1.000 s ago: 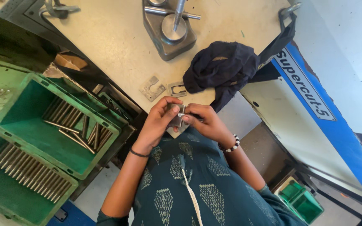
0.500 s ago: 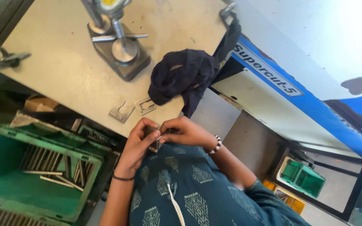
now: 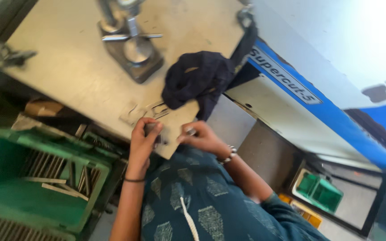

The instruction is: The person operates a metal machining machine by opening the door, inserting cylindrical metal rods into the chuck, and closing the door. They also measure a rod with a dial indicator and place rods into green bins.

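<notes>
Small metal part [image 3: 152,129], grey and blurred, sits pinched between the thumb and fingers of the left hand [image 3: 144,136] right at the near edge of the worktop [image 3: 68,67]. Seen from the head camera looking down, the left hand wears a thin dark band at the wrist and its fingers curl closed around the part. The right hand [image 3: 199,137], with a beaded bracelet at the wrist, lies just beside the left, its fingers bent and pinching a second small shiny piece [image 3: 190,131]; what that piece is cannot be made out. Both hands hover over the worktop's corner, above the person's lap, which is covered by a teal patterned garment [image 3: 188,201]. Just beyond the hands, two flat metal brackets [image 3: 146,111] lie on the pale worktop. Farther back stands a metal hand press [image 3: 130,47] on a dark square base. A crumpled dark blue cloth [image 3: 199,80] rests on the worktop to the right of the press, partly hanging over the edge. Beside the worktop on the right is a blue and white machine panel [image 3: 291,102]. Below the worktop on the left, a green plastic crate [image 3: 36,196] holds long metal strips [image 3: 54,172]. Low on the right stands a smaller green bin [image 3: 320,192].
</notes>
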